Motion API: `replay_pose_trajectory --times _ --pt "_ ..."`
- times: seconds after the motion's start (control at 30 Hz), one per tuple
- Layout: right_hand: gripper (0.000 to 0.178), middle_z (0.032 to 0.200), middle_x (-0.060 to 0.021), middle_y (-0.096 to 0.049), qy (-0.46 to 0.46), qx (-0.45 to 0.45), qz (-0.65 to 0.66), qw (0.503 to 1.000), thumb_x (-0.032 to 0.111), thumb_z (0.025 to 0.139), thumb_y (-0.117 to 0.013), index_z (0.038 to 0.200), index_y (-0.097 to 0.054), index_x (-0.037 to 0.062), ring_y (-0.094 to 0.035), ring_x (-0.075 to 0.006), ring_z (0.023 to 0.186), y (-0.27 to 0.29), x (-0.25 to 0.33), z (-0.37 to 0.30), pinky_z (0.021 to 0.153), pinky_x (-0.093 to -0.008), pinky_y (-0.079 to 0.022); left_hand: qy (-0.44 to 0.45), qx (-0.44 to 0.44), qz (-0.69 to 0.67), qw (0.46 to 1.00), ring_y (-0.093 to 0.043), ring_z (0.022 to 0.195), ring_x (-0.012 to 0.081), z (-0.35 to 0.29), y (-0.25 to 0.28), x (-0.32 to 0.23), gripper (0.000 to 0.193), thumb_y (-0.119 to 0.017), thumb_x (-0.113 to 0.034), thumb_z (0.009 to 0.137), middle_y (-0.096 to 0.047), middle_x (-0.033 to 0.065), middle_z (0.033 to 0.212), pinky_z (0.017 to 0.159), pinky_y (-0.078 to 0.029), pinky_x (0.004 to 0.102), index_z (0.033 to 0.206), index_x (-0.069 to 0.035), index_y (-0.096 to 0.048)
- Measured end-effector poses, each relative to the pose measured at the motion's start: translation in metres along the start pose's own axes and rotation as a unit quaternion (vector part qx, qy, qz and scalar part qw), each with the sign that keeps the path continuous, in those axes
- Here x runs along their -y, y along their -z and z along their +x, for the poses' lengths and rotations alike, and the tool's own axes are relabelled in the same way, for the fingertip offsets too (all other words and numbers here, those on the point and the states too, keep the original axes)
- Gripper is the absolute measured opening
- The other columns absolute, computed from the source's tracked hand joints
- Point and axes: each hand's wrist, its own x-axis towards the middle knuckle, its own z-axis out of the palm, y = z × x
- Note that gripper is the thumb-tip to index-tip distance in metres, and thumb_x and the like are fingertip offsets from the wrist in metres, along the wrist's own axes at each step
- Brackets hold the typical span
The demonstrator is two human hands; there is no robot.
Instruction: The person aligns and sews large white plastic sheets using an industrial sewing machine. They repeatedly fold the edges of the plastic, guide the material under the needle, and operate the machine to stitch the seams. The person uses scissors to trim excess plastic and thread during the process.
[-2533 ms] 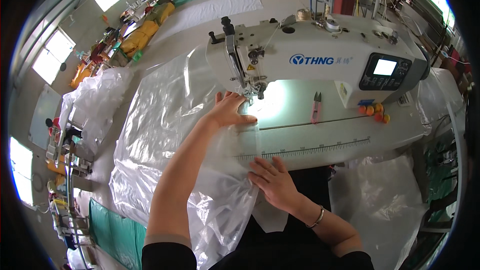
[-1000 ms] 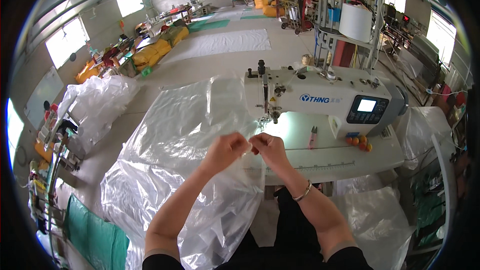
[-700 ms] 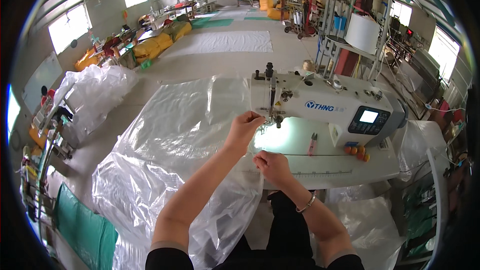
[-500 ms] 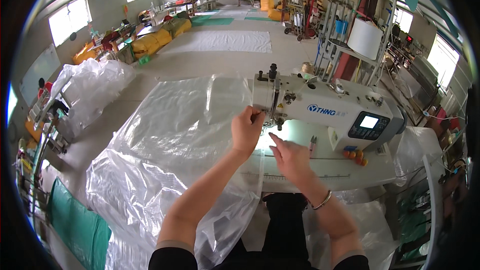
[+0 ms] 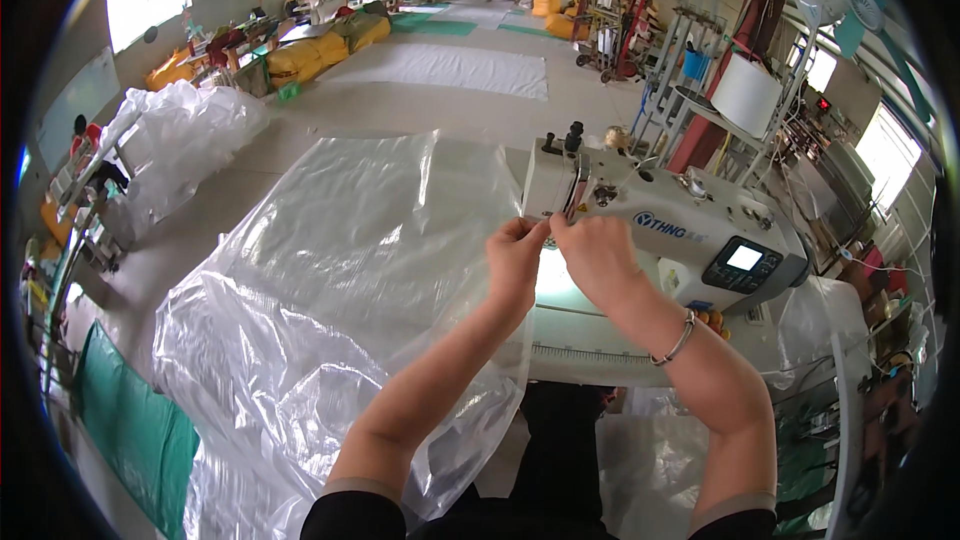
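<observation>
A white sewing machine (image 5: 672,202) stands in front of me, its head end close to my hands and its lamp lighting the bed. My left hand (image 5: 514,260) is raised in front of the needle end, thumb and fingers pinched together. Right beside it, my right hand (image 5: 603,262) is also closed in a pinch, and the fingertips of both nearly meet. Whatever they hold is too small to make out, and the hands hide the needle. A large clear plastic sheet (image 5: 340,205) covers the left of the table and hangs down in folds by my left forearm.
Several small orange things (image 5: 714,321) sit by the machine's base, under its control panel (image 5: 744,257). A white thread cone (image 5: 746,92) stands on a rack behind. Crumpled plastic (image 5: 190,135) lies at left, and a white cloth (image 5: 440,72) on the floor beyond.
My right hand has risen from the machine bed, going from a pointing finger to a pinch beside the left. The left hand has shifted slightly right, and the view has tilted a little.
</observation>
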Motion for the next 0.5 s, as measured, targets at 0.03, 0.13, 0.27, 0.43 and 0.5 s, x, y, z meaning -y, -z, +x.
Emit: replay_pose_trajectory --times 0.03,0.13,0.27,0.43,0.5 --pt "0.011 0.062 -0.0039 -0.064 0.007 -0.01 -0.002 1.0 0.01 0.076 -0.063 0.087 -0.062 0.0107 -0.068 -0.0195 0.062 -0.001 -0.001 0.002 0.053 -0.0298 -0.051 0.037 0.01 -0.009 0.999 -0.039 0.055 0.0049 -0.001 0.001 0.0 0.015 -0.069 -0.012 0.082 -0.052 -0.0033 0.063 0.049 -0.031 0.0249 0.075 -0.001 -0.061" --pt "0.007 0.06 -0.0031 -0.064 0.027 -0.027 -0.005 0.999 0.011 0.076 -0.064 0.083 -0.061 0.012 -0.068 -0.0196 0.062 -0.007 -0.008 0.005 0.052 -0.0297 -0.051 0.133 0.028 -0.044 0.99 -0.032 0.05 0.0032 -0.007 0.003 -0.007 0.014 -0.068 -0.011 0.082 -0.045 -0.0055 0.059 0.044 -0.023 0.0243 0.074 -0.004 -0.058" --pt "0.006 0.06 -0.0039 -0.064 0.038 -0.018 -0.001 0.999 0.012 0.076 -0.064 0.082 -0.061 0.0124 -0.068 -0.0203 0.062 -0.007 -0.011 0.006 0.054 -0.0312 -0.052 0.192 0.042 -0.067 0.978 -0.026 0.043 0.0031 -0.006 0.01 -0.004 0.014 -0.067 -0.01 0.083 -0.037 -0.0078 0.055 0.039 -0.016 0.0244 0.075 -0.006 -0.055" --pt "0.007 0.061 -0.0073 -0.064 0.044 -0.016 0.027 0.999 0.01 0.075 -0.062 0.082 -0.061 0.011 -0.068 -0.0233 0.062 -0.005 -0.013 0.008 0.054 -0.0344 -0.051 0.221 0.064 -0.052 0.972 -0.024 0.041 0.0029 -0.007 0.013 0.004 0.012 -0.065 -0.009 0.083 -0.035 -0.0084 0.053 0.038 -0.014 0.0246 0.077 -0.006 -0.055" --pt "0.008 0.061 -0.0108 -0.063 0.043 -0.015 0.041 0.998 0.005 0.074 -0.06 0.082 -0.06 0.0089 -0.067 -0.0273 0.061 -0.004 -0.013 0.009 0.054 -0.0378 -0.051 0.226 0.062 -0.051 0.971 -0.023 0.042 0.0026 -0.007 0.013 0.007 0.011 -0.062 -0.006 0.085 -0.033 -0.0084 0.054 0.039 -0.013 0.0244 0.077 -0.007 -0.054"
